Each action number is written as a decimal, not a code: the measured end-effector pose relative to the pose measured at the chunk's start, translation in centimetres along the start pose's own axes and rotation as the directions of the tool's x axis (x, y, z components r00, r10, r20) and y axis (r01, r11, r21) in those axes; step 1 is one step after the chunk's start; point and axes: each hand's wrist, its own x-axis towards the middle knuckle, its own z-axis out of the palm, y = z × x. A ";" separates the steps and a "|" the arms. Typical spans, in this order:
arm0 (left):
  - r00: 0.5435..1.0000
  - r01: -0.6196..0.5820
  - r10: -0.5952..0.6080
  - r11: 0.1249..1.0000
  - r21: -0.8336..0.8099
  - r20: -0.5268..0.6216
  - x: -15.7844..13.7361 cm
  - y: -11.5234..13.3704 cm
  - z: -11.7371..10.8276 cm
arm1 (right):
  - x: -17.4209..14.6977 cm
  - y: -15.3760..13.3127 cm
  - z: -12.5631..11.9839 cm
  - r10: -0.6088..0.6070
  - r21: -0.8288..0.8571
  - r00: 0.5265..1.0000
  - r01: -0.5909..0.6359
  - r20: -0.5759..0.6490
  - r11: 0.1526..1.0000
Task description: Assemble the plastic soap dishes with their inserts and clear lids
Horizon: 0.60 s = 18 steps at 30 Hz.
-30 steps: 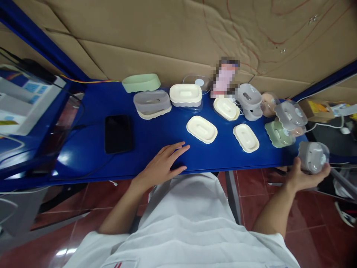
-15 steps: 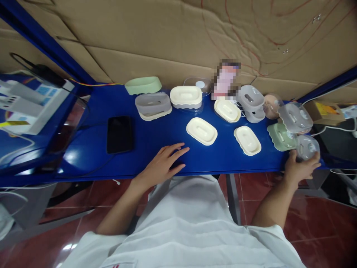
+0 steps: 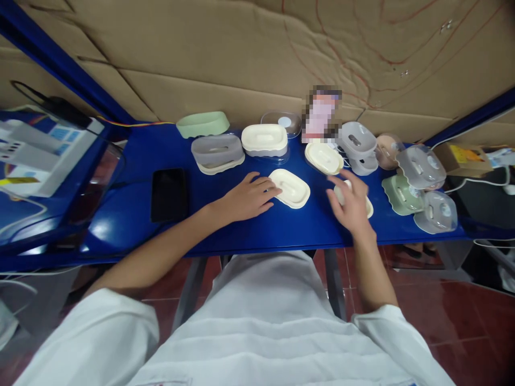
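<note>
My left hand (image 3: 254,197) is open, its fingertips at the left edge of a cream oval tray (image 3: 293,188) lying on the blue table. Over a second cream tray (image 3: 368,208) is my right hand (image 3: 351,202), fingers apart and slightly blurred, covering much of it; whether they touch I cannot tell. Just behind lies another cream oval piece (image 3: 324,157). Farther back a cream tray (image 3: 264,137) sits on top of a grey one, and a grey container (image 3: 218,153) rests on a cream piece. A light green container (image 3: 203,124) stands at the back left.
On the right are a green container (image 3: 402,194), a grey container with a clear cover (image 3: 435,212), another grey one (image 3: 421,166) and a peach one (image 3: 389,151). A black phone-like device (image 3: 169,195) lies left. Cardboard (image 3: 209,59) backs the table. A small box (image 3: 462,161) stands right.
My right hand has left the grey container at the far right and moved left over a cream tray. My left hand has moved forward to the middle cream tray's edge.
</note>
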 end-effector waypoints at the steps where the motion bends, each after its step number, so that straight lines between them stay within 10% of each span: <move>1: 1.000 -0.027 0.027 0.999 0.017 0.014 0.5 -0.4 0.0 | 1.8 -1.0 0.8 -0.056 0.033 0.995 0.054 0.086 0.998; 5: 0.997 -0.078 0.078 0.995 0.056 0.005 0.5 -1.4 0.5 | 8.9 -2.2 4.3 -0.147 0.063 0.941 0.134 0.306 0.989; 10: 0.997 -0.046 0.047 0.999 0.008 -0.063 -1.3 -2.1 0.9 | 15.7 -2.9 8.0 -0.107 -0.019 0.962 0.115 0.251 0.993; 18: 1.000 -0.021 0.023 0.993 0.120 -0.016 -2.2 -2.2 -0.5 | 13.7 -5.3 10.4 0.015 -0.028 0.987 -0.010 0.163 1.000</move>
